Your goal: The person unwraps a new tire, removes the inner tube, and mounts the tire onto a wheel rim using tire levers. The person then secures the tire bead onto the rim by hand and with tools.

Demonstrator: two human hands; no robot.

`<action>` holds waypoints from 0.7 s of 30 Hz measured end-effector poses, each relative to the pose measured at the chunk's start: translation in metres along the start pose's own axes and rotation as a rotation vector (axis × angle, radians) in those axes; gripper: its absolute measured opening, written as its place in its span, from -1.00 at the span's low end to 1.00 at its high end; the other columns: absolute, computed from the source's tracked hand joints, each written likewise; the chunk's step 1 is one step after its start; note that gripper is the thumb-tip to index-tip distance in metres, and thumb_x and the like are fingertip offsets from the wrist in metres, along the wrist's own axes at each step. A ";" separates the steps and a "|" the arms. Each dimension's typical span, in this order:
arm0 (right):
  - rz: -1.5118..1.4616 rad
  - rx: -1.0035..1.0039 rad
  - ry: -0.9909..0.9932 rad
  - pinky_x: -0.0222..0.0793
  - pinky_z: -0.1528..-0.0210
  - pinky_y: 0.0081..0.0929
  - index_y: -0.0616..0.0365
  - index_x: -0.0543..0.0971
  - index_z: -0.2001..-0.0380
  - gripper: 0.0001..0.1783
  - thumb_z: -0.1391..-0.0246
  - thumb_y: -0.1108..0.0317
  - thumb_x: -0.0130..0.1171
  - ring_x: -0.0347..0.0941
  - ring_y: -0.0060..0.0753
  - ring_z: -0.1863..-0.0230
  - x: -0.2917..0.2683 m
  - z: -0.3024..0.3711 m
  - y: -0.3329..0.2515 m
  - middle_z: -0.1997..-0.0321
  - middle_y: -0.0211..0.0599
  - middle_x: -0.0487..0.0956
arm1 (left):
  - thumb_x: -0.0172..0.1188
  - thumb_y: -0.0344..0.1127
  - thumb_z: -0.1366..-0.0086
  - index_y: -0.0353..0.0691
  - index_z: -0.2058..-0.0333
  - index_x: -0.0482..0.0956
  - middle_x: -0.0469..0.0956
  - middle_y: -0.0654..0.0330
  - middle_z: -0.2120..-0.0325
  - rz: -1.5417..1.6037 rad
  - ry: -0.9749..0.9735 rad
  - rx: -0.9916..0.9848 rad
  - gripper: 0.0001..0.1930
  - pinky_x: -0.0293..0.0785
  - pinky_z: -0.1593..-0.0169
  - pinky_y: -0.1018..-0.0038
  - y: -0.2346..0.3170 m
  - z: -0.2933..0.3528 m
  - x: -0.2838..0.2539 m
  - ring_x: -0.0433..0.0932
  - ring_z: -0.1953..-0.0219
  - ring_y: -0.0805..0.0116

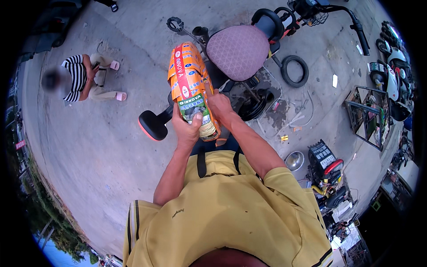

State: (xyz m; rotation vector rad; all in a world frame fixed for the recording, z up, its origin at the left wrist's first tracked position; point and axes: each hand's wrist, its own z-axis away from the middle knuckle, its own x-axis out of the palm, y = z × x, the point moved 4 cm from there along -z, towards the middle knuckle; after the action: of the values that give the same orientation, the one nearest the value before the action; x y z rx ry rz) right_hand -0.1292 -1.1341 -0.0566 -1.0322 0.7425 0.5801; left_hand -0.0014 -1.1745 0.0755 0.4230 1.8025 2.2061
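A tyre wrapped in orange printed plastic (186,66), with a red strip and a green label along its tread, stands up in front of my body. My left hand (187,129) grips its near left side, thumb lying across the label. On the right side of the same tyre, my right hand (220,106) presses with its fingers partly curled; some fingertips are hidden. Just beyond my hands is an electric scooter with a purple quilted seat (238,52). Below that seat, a black wheel (253,107) is partly hidden.
A loose black tyre (283,71) lies on the concrete right of the scooter. A black battery box (321,155) and a metal bowl (293,161) sit at my right. Farther right stand a metal-framed crate (367,116) and parked scooters (396,75). A seated person (82,78) is at left.
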 end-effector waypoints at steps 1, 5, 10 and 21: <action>-0.014 0.011 -0.037 0.61 0.12 0.03 0.36 0.06 -0.52 -0.12 -0.18 0.39 0.12 0.68 0.29 0.16 0.002 0.004 0.004 0.01 0.39 0.58 | 0.46 -0.03 -0.12 -0.38 -0.19 0.40 0.59 0.14 0.04 -0.012 -0.002 0.003 -0.23 0.50 -0.09 0.41 0.000 0.002 0.001 0.58 0.06 0.40; -0.049 0.082 -0.083 0.59 0.07 0.08 0.38 0.12 -0.49 -0.14 -0.18 0.35 0.17 0.66 0.33 0.12 0.004 0.024 0.019 0.08 0.41 0.62 | 0.46 -0.02 -0.11 -0.39 -0.18 0.40 0.59 0.14 0.05 0.002 0.016 0.024 -0.22 0.51 -0.08 0.40 -0.006 0.000 -0.004 0.58 0.07 0.39; -0.001 0.049 -0.151 0.61 0.10 0.07 0.40 0.27 -0.42 -0.29 -0.16 0.54 0.05 0.70 0.21 0.18 -0.016 0.021 0.003 0.23 0.25 0.70 | 0.45 0.02 -0.12 -0.39 -0.18 0.40 0.57 0.14 0.05 -0.034 0.015 0.017 -0.21 0.49 -0.10 0.39 -0.007 -0.003 -0.006 0.55 0.05 0.38; 0.179 -0.031 -0.172 0.64 0.10 -0.11 0.46 0.28 -0.41 -0.24 -0.11 0.54 0.13 0.70 0.02 0.07 0.001 0.027 -0.009 0.21 0.10 0.72 | 0.39 0.25 -0.23 -0.33 -0.39 0.22 0.46 0.08 -0.27 0.402 -0.315 -0.279 -0.01 0.38 -0.35 0.22 0.001 0.011 -0.039 0.48 -0.30 0.20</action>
State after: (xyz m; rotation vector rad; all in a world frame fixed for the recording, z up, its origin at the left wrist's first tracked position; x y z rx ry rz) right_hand -0.1145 -1.1129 -0.0439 -0.9368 0.6796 0.8270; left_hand 0.0390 -1.1794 0.0760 1.0767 1.3103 2.4255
